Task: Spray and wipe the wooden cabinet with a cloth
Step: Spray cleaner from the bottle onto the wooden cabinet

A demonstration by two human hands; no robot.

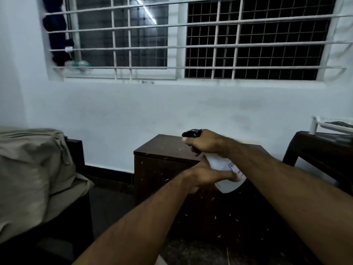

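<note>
A dark wooden cabinet (pixel 162 148) stands against the white wall, its top and front flecked with pale specks. In front of it I hold a white spray bottle (pixel 219 165) with a black trigger head, the nozzle pointing left. My right hand (pixel 205 143) grips the neck and trigger head from above. My left hand (pixel 204 176) clasps the lower body of the bottle from the left, thumb across its front. No cloth is in view.
A bed with a beige cover (pixel 32 169) fills the left side. A dark wooden table (pixel 321 148) carrying a white rack (pixel 332 125) stands at the right. A barred window (pixel 191 39) runs above, and dark floor lies between bed and cabinet.
</note>
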